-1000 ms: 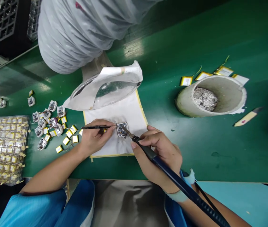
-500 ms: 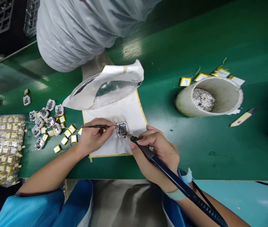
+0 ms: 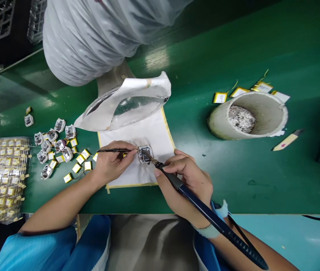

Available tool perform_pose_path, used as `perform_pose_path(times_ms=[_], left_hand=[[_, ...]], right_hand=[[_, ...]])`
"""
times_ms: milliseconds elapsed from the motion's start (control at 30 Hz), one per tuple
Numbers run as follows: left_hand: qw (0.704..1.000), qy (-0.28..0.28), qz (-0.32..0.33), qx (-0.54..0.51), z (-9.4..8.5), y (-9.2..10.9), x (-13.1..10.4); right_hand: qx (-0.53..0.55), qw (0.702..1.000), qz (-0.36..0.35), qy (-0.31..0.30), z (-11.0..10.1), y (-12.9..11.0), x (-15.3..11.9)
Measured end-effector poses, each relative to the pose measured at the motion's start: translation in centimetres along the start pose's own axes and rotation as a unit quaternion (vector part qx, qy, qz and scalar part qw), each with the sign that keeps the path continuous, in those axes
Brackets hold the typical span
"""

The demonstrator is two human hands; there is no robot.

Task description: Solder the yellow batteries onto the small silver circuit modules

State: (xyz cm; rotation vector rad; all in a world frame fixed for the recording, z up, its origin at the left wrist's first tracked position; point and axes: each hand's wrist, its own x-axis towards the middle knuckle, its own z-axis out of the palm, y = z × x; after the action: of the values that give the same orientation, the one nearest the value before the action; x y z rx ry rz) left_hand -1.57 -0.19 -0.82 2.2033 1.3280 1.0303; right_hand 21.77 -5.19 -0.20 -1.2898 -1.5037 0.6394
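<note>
A small square device with exposed circuitry (image 3: 145,154) rests on a white sheet edged with yellow tape (image 3: 160,131). My left hand (image 3: 113,162) is closed on thin dark tweezers (image 3: 111,150), whose tips reach the left edge of the device. From the other side, my right hand (image 3: 186,184) grips a dark soldering iron (image 3: 202,207), its metal tip over the circuitry. Whether the tip touches the board is too small to tell. A clear, white-edged hood (image 3: 137,107) stands just beyond the device.
Several similar devices (image 3: 67,154) and yellow-edged batteries (image 3: 88,165) lie left, beside a stacked battery tray (image 3: 4,177). A ribbed white duct (image 3: 92,37) hangs above. At right are a grey cup of metallic shavings (image 3: 224,122), more batteries (image 3: 220,98) and a knife (image 3: 287,141).
The camera view has shifted very slightly. Both hands keep almost the same position and the same hold on the tweezers and the iron.
</note>
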Motion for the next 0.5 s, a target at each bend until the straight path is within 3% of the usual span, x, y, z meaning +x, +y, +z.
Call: perform_pose_path(times_ms=[500], left_hand=[[0.999,-0.027,-0.019,-0.015,-0.44,-0.49,-0.09]], right_hand=[[-0.002,1.000,-0.002,-0.004,-0.09,-0.05,0.06]])
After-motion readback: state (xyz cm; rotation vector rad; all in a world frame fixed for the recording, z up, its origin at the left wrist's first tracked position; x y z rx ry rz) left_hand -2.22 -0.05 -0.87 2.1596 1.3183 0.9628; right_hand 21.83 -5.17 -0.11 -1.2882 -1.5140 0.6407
